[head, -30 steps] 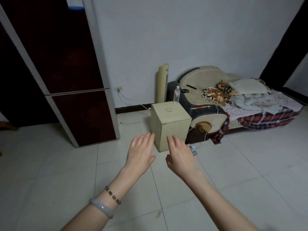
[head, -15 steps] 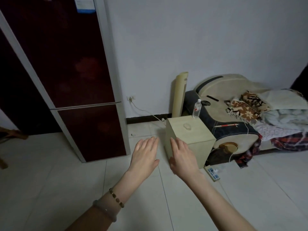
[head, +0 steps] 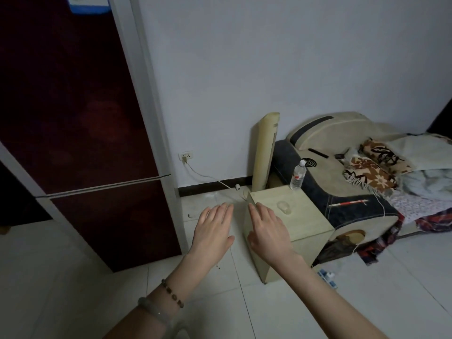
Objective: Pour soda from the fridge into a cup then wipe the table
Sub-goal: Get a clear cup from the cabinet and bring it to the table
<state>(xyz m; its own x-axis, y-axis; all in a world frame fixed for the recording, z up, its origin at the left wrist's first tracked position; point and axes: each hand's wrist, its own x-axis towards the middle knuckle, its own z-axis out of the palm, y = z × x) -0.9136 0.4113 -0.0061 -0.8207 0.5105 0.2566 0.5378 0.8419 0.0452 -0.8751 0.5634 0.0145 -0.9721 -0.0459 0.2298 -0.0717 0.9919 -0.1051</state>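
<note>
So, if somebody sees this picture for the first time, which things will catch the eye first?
The two open hands come first: the left hand and the right hand reach out in the middle, fingers straight, holding nothing. At the left stands a tall dark red fridge, doors closed. Just past the right hand is a small pale wooden table with a clear cup on top.

No writing can be read. The white-and-blue sticker (head: pixel 88 4) at the top edge of the tall dark red two-door fridge (head: pixel 73 113) is cut off by the frame and blurred. The red-and-white label (head: pixel 297 177) on the clear plastic bottle (head: pixel 299 171), well to the right of the fridge, is too small to make out
</note>
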